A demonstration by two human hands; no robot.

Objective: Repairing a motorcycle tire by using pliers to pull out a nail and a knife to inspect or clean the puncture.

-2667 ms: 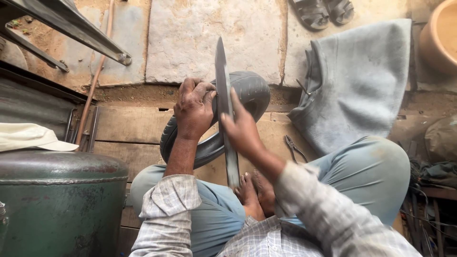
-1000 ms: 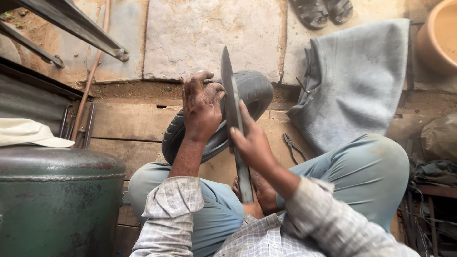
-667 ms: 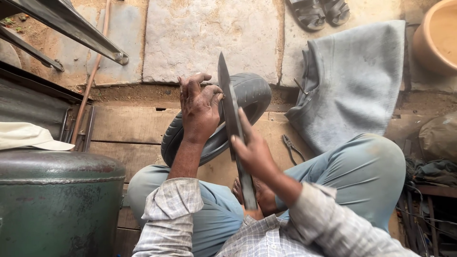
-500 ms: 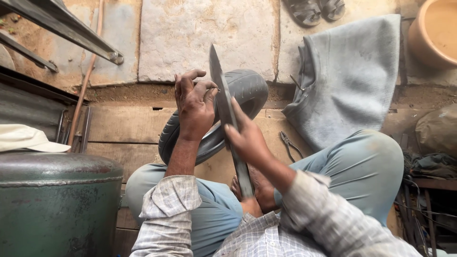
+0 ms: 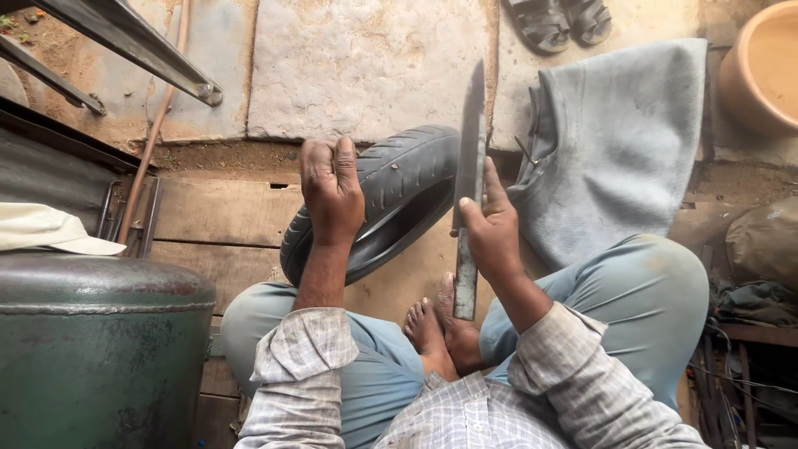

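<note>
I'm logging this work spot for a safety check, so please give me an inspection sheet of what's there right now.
Surface: worn wooden planks with stone slabs beyond.
Job's things: long metal blade, held upright, lower end by the bare feet; black tyre piece lying on the planks.
Clutter: grey cloth, sandals, clay pot, green metal drum, pale cap, metal bars.
Grips: left hand closed, on the tyre piece; right hand around the blade.
Cables: thin wires at lower right.
Surroundings: outdoor ground, person seated cross-legged.
</note>
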